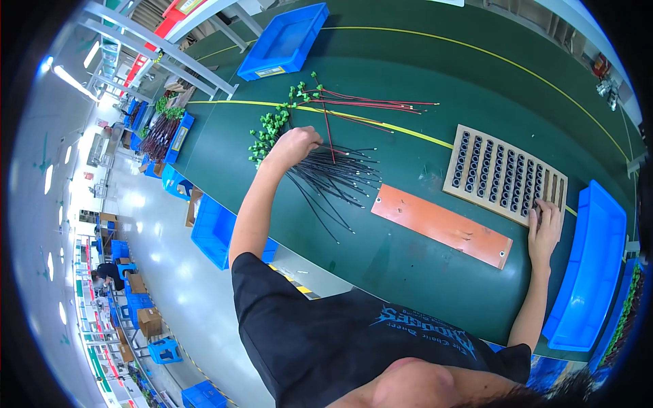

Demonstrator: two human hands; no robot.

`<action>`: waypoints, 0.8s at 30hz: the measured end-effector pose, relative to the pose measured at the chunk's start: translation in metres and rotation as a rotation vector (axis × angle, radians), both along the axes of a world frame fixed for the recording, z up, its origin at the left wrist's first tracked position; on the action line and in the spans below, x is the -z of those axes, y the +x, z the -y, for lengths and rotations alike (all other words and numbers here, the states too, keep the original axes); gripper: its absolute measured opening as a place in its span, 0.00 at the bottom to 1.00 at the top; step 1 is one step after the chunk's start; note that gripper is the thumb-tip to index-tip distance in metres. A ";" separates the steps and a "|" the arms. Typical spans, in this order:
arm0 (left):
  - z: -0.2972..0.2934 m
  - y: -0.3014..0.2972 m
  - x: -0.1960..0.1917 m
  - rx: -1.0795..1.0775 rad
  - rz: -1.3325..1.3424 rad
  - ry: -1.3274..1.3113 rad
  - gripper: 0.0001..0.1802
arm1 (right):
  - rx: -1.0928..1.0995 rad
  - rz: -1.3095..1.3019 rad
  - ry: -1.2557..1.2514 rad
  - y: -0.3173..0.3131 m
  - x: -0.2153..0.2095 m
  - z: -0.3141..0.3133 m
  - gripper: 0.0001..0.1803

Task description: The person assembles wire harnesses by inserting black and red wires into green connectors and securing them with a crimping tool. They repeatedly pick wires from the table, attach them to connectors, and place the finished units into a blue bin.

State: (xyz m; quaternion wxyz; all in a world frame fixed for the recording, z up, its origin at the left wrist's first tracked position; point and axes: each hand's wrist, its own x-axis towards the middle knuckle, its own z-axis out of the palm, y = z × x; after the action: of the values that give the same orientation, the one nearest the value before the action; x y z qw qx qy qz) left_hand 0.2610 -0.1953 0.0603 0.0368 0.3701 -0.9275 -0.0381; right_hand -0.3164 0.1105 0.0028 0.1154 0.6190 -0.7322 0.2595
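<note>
On the green table lies a bundle of black wires (pixel 330 166) with green connectors (pixel 272 126) at one end. My left hand (pixel 297 145) is over the bundle beside the connectors, its fingers closed on black wire; how many strands it holds is hidden. My right hand (pixel 545 230) is at the near right corner of a wooden rack (pixel 469 191) that holds rows of small black ring-shaped parts (pixel 500 170). Its fingertips are bent together at the end of a row, and what lies between them is too small to make out.
An orange-brown flat plate (pixel 442 226) lies between the wires and the rack. Red wires (pixel 374 103) are spread beyond the black ones. A blue tray (pixel 286 42) stands at the far left, another blue tray (pixel 588 272) at the right edge. A blue bin (pixel 216 231) is below the table's left edge.
</note>
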 end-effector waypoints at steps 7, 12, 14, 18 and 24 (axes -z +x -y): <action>0.019 -0.021 0.023 0.045 -0.040 0.093 0.09 | -0.009 -0.039 -0.029 0.001 0.001 0.000 0.14; 0.021 -0.055 0.000 0.069 -0.169 -0.002 0.19 | -0.002 -0.007 -0.026 0.000 0.000 -0.003 0.14; 0.022 -0.046 -0.017 0.059 -0.193 -0.055 0.23 | -0.014 -0.005 -0.034 0.001 0.000 -0.002 0.14; 0.026 -0.019 -0.054 -0.047 -0.385 -0.074 0.13 | -0.029 -0.004 -0.027 0.000 -0.003 -0.005 0.16; 0.035 0.011 -0.119 -0.228 -0.665 -0.344 0.11 | -0.040 0.036 -0.029 0.006 -0.001 -0.005 0.15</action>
State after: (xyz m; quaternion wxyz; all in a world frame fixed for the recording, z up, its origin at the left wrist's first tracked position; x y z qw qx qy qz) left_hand 0.2724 -0.2302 0.1790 0.4009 0.4265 -0.8108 0.0042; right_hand -0.3106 0.1153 0.0042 0.1060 0.6271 -0.7178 0.2833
